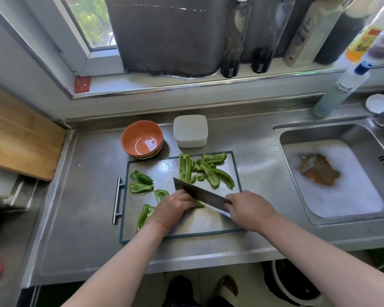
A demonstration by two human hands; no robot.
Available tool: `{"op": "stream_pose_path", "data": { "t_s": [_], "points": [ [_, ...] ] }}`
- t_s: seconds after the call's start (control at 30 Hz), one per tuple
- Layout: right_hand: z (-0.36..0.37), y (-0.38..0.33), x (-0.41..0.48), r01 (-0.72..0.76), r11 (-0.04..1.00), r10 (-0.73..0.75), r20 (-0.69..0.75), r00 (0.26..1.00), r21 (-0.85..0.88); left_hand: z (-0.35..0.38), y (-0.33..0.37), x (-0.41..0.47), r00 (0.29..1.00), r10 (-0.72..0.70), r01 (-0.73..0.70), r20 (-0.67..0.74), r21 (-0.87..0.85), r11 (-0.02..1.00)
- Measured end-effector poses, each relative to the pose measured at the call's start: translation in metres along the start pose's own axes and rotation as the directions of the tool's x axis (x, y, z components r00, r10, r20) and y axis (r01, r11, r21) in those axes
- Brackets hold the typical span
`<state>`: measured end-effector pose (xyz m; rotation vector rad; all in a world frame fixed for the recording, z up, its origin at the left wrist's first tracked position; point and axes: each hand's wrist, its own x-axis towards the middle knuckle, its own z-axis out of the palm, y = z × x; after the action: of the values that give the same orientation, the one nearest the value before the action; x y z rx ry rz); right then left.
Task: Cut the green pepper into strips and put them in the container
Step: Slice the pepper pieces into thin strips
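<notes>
Nearest, our left hand [175,207] curls over a pepper piece [200,204], pinning it to the board [186,224], while our right hand [248,209] grips the knife [200,193], blade against the left knuckles. More pepper [208,169] lies scattered farther along the board. Just beyond it stand the container [190,130] and a bowl [142,139].

The left hand [175,207], right hand [248,209] and both forearms are bare, with dark footwear [180,289] below the counter's front edge.
</notes>
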<state>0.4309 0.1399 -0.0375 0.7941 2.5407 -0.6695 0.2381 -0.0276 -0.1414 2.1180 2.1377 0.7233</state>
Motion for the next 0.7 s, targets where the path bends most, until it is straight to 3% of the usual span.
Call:
{"op": "stream_pose_path", "data": {
  "t_s": [0.47, 0.7],
  "points": [
    [0.004, -0.001, 0.013, 0.015, 1.0, -0.015, -0.03, 0.999, -0.009, -0.005, 0.003, -0.003, 0.999, -0.011, 0.01, 0.048, 0.001, 1.0],
    [-0.017, 0.029, -0.007, -0.101, 0.987, 0.118, -0.137, 0.984, 0.126, -0.025, 0.008, -0.001, 0.97, -0.242, 0.241, -0.003, -0.05, 0.969]
  ]
}}
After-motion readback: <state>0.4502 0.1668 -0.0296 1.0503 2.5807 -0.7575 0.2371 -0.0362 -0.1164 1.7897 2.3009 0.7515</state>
